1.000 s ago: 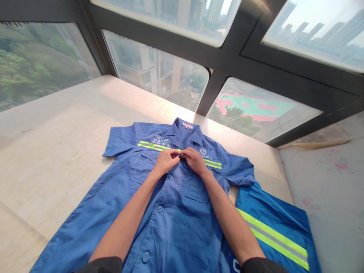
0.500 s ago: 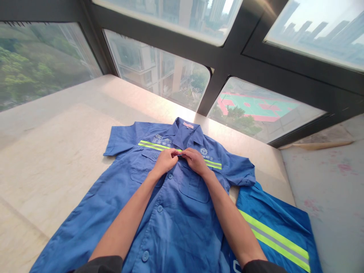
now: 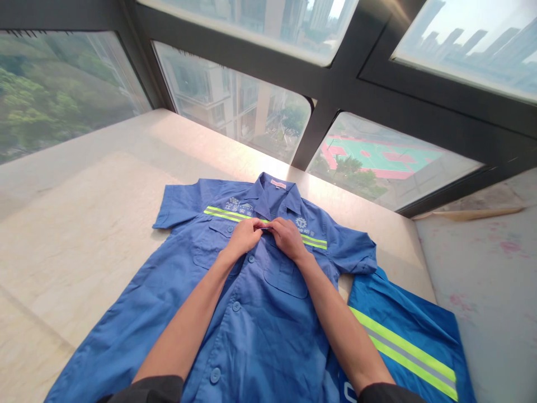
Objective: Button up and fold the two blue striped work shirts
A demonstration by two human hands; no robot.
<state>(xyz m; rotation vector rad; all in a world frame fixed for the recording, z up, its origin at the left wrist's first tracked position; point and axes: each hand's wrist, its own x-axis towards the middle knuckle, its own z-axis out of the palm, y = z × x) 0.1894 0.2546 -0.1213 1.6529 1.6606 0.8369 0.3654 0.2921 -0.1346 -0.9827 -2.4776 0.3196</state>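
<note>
A blue short-sleeved work shirt lies spread front side up, its collar toward the window. Across its chest runs a yellow-green and grey reflective stripe. My left hand and my right hand meet at the front placket, level with this stripe, and pinch the shirt's edge between thumbs and fingers. A button there, if any, is hidden by my fingertips. Below my hands, a fastened button, another button and a lower button show along the placket.
A brighter blue folded garment with reflective stripes lies at the right, partly under the shirt's sleeve. Both rest on a pale stone sill. Dark window frames stand behind, and a floral-patterned wall bounds the right side.
Almost nothing differs. My hands stay pinched at the same spot on the placket with only slight finger movement, and the view has shifted a little.
</note>
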